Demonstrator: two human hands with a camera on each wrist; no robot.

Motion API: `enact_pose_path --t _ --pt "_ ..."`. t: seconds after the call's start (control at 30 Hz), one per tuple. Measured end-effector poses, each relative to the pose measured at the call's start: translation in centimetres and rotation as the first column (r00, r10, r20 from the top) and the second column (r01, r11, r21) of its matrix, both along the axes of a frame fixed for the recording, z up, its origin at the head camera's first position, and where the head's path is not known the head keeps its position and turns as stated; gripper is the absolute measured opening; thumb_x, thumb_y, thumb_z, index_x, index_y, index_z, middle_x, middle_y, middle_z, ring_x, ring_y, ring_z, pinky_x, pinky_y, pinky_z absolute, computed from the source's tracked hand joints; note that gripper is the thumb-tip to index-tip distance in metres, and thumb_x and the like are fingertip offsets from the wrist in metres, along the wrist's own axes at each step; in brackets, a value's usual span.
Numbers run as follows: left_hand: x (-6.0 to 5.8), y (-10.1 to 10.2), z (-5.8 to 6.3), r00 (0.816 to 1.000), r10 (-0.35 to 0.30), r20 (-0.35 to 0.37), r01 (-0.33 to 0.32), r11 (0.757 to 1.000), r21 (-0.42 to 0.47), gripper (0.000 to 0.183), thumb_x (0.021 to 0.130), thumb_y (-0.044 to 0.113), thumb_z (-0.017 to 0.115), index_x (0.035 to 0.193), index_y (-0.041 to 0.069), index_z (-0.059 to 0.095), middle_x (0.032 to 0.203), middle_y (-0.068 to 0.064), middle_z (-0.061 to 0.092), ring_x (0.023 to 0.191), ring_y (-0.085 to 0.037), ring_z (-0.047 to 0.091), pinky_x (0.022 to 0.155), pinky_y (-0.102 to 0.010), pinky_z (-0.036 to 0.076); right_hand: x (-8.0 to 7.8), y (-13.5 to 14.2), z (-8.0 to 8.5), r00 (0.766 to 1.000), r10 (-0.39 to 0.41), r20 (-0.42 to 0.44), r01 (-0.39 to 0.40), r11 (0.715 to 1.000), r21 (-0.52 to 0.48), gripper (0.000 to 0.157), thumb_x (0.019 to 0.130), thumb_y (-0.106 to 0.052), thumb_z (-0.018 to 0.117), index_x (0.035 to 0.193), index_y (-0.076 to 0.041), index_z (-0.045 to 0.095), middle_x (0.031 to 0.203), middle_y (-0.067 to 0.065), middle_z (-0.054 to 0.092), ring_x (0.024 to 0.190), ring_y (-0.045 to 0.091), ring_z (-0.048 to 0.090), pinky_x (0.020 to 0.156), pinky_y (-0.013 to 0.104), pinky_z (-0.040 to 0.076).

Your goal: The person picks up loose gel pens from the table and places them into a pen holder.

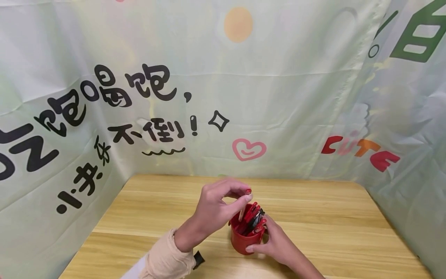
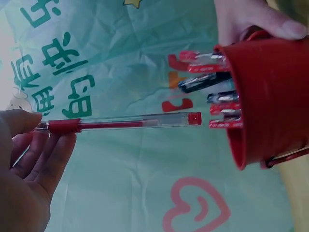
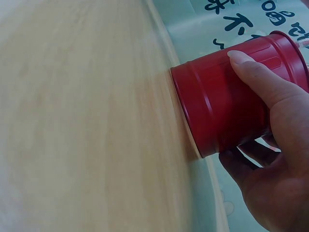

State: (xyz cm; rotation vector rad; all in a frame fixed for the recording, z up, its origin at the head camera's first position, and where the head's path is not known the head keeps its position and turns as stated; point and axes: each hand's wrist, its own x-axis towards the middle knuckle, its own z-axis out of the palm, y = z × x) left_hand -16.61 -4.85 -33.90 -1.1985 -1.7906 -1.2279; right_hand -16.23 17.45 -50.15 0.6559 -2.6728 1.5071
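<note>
A red metal cup (image 1: pixel 242 245) stands upright on the table with several pens (image 1: pixel 253 217) in it, red and black ones, their ends above the rim. My right hand (image 1: pixel 277 243) grips the cup from the right, thumb across its front wall (image 3: pixel 227 96). Over the cup's mouth, my left hand (image 1: pixel 214 207) pinches a clear pen with a red grip section (image 2: pixel 65 126). In the left wrist view, the pen's red end plug (image 2: pixel 194 118) points at the cup's opening, just short of the other pens. The tip is hidden by the fingers.
The wood-grain table (image 1: pixel 156 209) extends around the cup on all sides. Printed pale-green cloth (image 1: pixel 285 97) hangs behind it and at both sides. A small black object (image 1: pixel 198 259) shows beside the left wrist's beige wrap (image 1: pixel 170 257).
</note>
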Motion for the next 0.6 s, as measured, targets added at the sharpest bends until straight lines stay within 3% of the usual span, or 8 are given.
enact_pose_path --t 0.4,0.6 --pt "0.6 0.6 -2.9 0.986 -0.042 0.160 0.047 0.999 -0.027 0.012 0.088 -0.001 0.079 0.099 0.003 0.076 0.090 -0.008 0.078 0.077 -0.010 0.077 0.070 -0.016 0.060 0.1 0.0 -0.1 1.000 0.013 -0.015 -0.013 1.000 0.002 0.096 0.073 -0.052 0.091 0.151 -0.022 0.044 0.141 -0.003 0.063 0.126 0.008 0.061 0.107 0.030 0.053" --pt "0.6 0.9 -4.3 0.981 -0.068 0.180 0.080 0.995 -0.056 0.013 0.089 0.000 0.078 0.101 0.003 0.076 0.089 -0.008 0.078 0.077 -0.008 0.076 0.069 -0.014 0.059 0.1 -0.1 -0.1 1.000 0.001 0.014 -0.001 1.000 -0.002 0.096 0.071 -0.050 0.092 0.151 -0.028 0.044 0.145 -0.007 0.060 0.127 0.007 0.060 0.107 0.027 0.052"
